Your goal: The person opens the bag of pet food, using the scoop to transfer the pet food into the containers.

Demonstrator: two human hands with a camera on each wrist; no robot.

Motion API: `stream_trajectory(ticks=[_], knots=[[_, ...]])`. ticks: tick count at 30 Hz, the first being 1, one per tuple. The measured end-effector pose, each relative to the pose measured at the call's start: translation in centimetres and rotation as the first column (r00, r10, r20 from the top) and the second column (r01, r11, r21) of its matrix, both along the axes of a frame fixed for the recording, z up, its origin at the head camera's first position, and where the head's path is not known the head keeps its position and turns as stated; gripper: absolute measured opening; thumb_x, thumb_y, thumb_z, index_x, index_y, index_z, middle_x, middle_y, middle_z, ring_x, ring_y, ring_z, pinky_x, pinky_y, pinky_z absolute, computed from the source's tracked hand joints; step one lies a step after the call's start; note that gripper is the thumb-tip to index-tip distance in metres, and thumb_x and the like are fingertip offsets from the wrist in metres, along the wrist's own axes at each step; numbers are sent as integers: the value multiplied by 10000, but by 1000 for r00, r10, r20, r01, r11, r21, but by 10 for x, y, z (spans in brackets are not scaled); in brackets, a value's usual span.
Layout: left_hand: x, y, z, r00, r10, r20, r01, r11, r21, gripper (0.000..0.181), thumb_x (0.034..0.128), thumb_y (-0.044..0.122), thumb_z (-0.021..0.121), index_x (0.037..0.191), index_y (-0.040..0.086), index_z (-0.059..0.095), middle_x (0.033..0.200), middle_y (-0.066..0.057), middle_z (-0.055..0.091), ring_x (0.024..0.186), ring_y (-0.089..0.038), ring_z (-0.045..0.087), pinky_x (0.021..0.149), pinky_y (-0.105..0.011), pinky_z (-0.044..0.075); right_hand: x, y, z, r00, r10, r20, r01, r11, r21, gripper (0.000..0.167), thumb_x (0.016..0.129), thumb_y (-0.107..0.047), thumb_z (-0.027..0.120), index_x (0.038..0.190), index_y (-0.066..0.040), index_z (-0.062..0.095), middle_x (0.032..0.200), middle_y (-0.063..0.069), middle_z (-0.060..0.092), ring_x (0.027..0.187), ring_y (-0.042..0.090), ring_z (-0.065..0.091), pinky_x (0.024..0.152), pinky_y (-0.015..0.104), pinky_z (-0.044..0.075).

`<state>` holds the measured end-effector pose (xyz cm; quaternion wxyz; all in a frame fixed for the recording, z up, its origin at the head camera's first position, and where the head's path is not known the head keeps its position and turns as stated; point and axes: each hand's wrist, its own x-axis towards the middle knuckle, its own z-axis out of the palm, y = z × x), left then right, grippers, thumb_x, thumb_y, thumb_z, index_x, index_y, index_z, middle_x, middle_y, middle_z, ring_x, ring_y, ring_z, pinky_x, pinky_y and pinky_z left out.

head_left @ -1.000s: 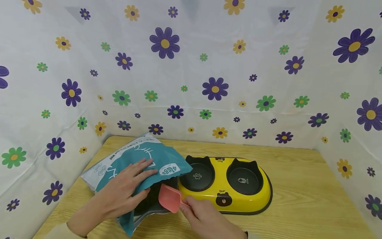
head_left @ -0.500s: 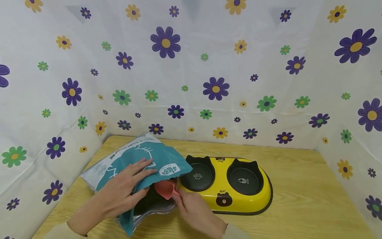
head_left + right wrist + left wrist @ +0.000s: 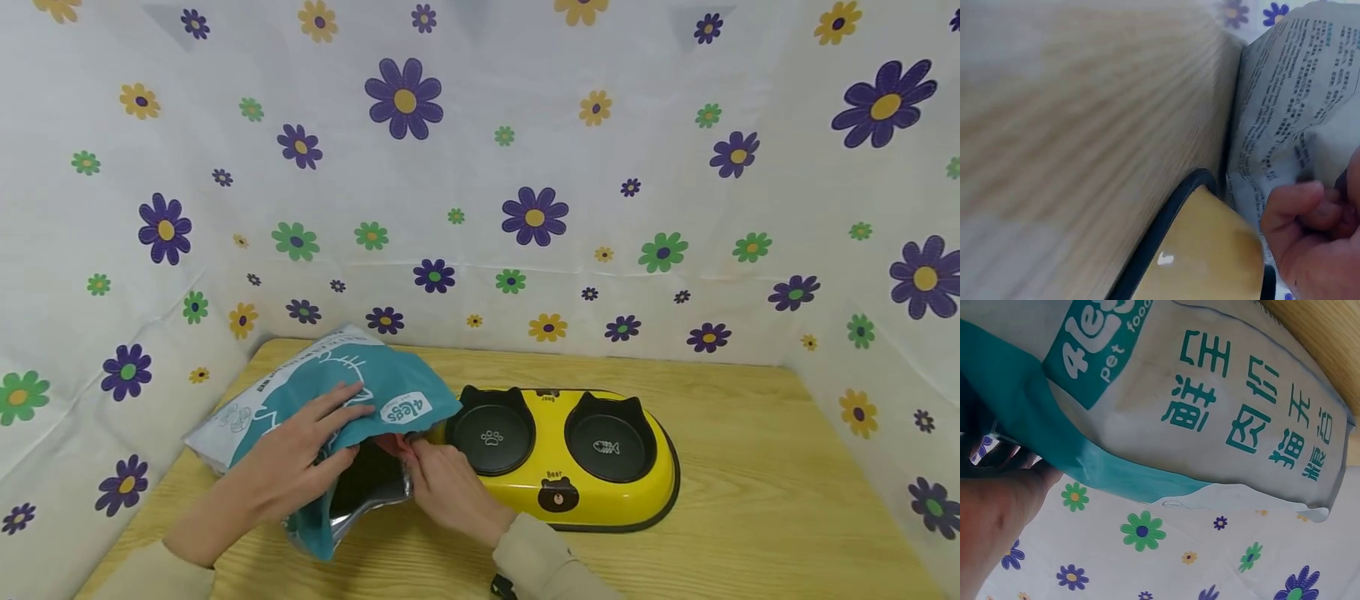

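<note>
A teal and white pet food bag (image 3: pixel 390 375) lies on its side at the left, its dark mouth facing me. My left hand (image 3: pixel 300 458) holds the bag's upper lip, fingers spread over the top and thumb at the opening. In the left wrist view that hand (image 3: pixel 1004 500) is beside the bag's printed side (image 3: pixel 1210 406). My right hand (image 3: pixel 453 487) grips the handle of a pink scoop (image 3: pixel 397 446), whose bowl is mostly hidden inside the bag. The right wrist view has the curled right hand (image 3: pixel 1316 237) against the bag (image 3: pixel 1291 94); the scoop is hidden there.
A yellow double pet bowl stand (image 3: pixel 551 433) stands right of the bag, with two black cat-eared bowls, a left one (image 3: pixel 491 446) and a right one (image 3: pixel 607 450). The wooden table (image 3: pixel 757 483) meets a flower-printed cloth (image 3: pixel 465 167) behind and at both sides.
My right hand has moved left and away from me, carrying the scoop from the bag's mouth into the bag. The left hand stays on the bag's lip. The head view has shifted slightly.
</note>
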<state>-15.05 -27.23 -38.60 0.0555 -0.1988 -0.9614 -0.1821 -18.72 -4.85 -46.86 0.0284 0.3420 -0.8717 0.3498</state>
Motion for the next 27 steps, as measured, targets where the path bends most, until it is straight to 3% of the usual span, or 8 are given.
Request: stream_trajectory(ticks=[7,11,13,16,19,22,24,27], knots=[[-1,-12,1,1000,28,3,-28,1000,14,441,1033,314,574,1469,251,559,1645,-84,385,1491,-441,375,1059,-682,448,-2,-12,8,1000,-1,24,0,999,43,261,1107,-215,447,910,-98,570,639,-86,409,485,7,392,425,133,301],[0,-13,-1,1000,27,9,-27,1000,15,449,1043,337,566,1485,257,544,1654,-93,369,1503,-444,355,1090,-685,422,13,-8,15,995,-99,11,98,993,68,247,1090,-265,501,932,-80,544,619,-60,408,438,31,394,380,132,279],[0,-14,-1,1000,30,7,-30,999,15,449,1046,347,565,1486,254,543,1657,-92,364,1508,-441,348,1102,-682,412,21,-7,18,986,-155,-68,162,979,124,253,1075,-287,535,930,-80,532,604,-45,422,426,55,408,372,143,279],[-1,-14,-2,999,32,9,-32,999,15,447,1048,355,563,1483,251,545,1660,-88,358,1517,-434,336,1111,-679,405,33,-8,25,942,-199,-271,261,940,219,285,1048,-324,590,890,-94,530,587,-27,454,428,98,438,376,177,302],[-2,-13,-3,999,30,14,-30,999,15,447,1049,356,560,1483,250,544,1662,-90,354,1521,-437,326,1118,-683,396,40,-11,29,849,-196,-490,358,896,261,301,1025,-360,627,855,-125,548,574,-41,465,421,101,429,376,186,293],[-2,-13,-3,999,32,17,-32,999,20,443,1050,348,561,1481,250,546,1664,-87,352,1522,-437,323,1123,-683,389,38,-15,30,810,-182,-558,381,886,264,300,1022,-369,631,842,-140,560,568,-52,464,410,94,394,367,173,265],[-1,-12,-3,999,32,16,-32,999,21,441,1051,346,561,1480,248,547,1664,-86,351,1522,-436,324,1125,-680,389,35,-17,29,840,-171,-515,349,897,271,286,1033,-343,617,842,-136,566,570,-52,478,413,95,406,368,172,279],[-1,-12,-3,999,32,18,-32,999,18,441,1053,354,557,1481,248,546,1665,-84,348,1523,-434,322,1122,-677,392,30,-18,27,932,-142,-333,234,938,256,260,1053,-269,583,847,-111,569,570,-46,473,425,86,421,377,159,295]])
